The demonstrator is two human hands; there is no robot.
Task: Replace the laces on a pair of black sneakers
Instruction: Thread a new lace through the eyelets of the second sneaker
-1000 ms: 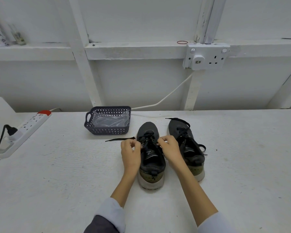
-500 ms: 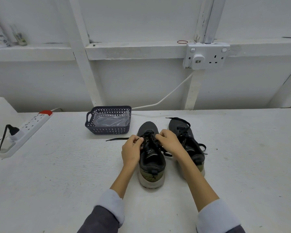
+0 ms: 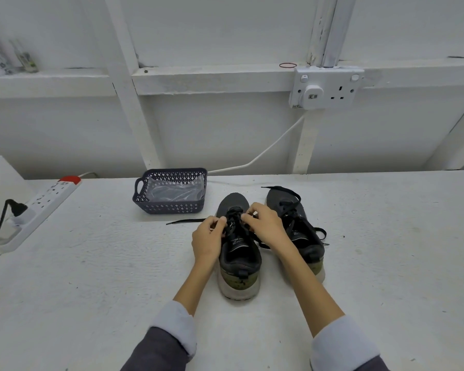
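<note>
Container, one: a dark perforated basket (image 3: 169,208) is sitting on the white table (image 3: 91,263) toward the wall, just left of the shoes. It is holding one crumpled clear plastic bag (image 3: 173,192); what the bag holds cannot be told

Sneakers, two, black: the left sneaker (image 3: 239,254) and the right sneaker (image 3: 302,232) are standing upright side by side near the table's middle. Their long axes are running from the person toward the wall, with toes pointing at the wall and heels facing the person

Laces, two, black: the lace (image 3: 185,222) of the left sneaker is trailing one free end leftward across the table, below the basket. The second lace (image 3: 281,188) is draping over the right sneaker's toe and looping out at its right side

Hands, two: the left hand (image 3: 208,238) and the right hand (image 3: 265,227) are meeting over the left sneaker's eyelets, fingers curled, each pinching the lace between thumb and fingertips

Other: one power strip (image 3: 46,202) carrying one black plug (image 3: 16,208), one double wall socket (image 3: 327,88), and one red rubber band (image 3: 288,65) lying on the ledge
</note>
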